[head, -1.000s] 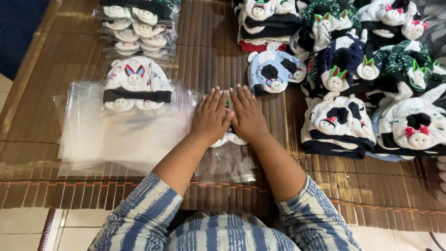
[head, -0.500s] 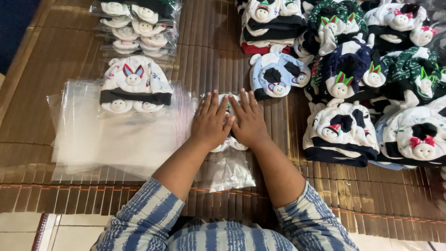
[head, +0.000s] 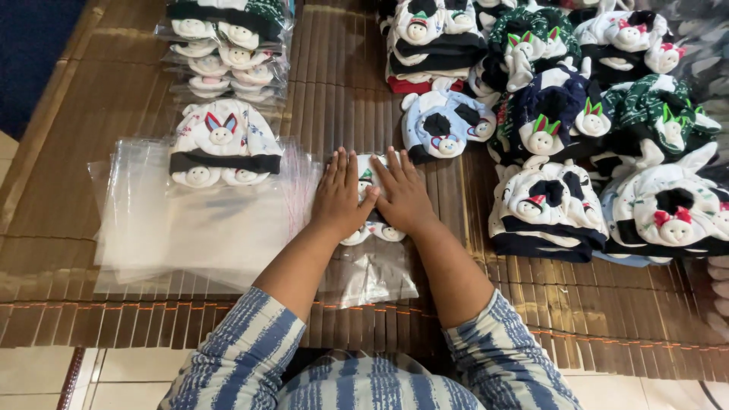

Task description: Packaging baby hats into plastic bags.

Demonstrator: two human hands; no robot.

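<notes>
A: Hands?
B: Left hand (head: pixel 339 196) and right hand (head: pixel 403 195) both flat, fingers spread, gripping nothing; pressing side by side on a bagged baby hat (head: pixel 370 228) on the bamboo mat (head: pixel 68 152).
A: Around it?
B: Clear bag stack (head: pixel 167 228) just left, white hat (head: pixel 222 144) atop; hat piles (head: pixel 577 137) right, bagged stack (head: pixel 228 45) far left.

A brown slatted bamboo mat (head: pixel 357 99) covered most of the floor, its thin strips running toward twelve o'clock and crossed by orange stitching (head: pixel 607 338) near the six o'clock edge. Pale tiles (head: pixel 30 372) with dark grout lines showed beyond the mat from seven to five o'clock, and a dark blue surface (head: pixel 30 53) lay past the mat's edge at ten o'clock. The light was soft and even, leaving a dull sheen on the slats.
</notes>
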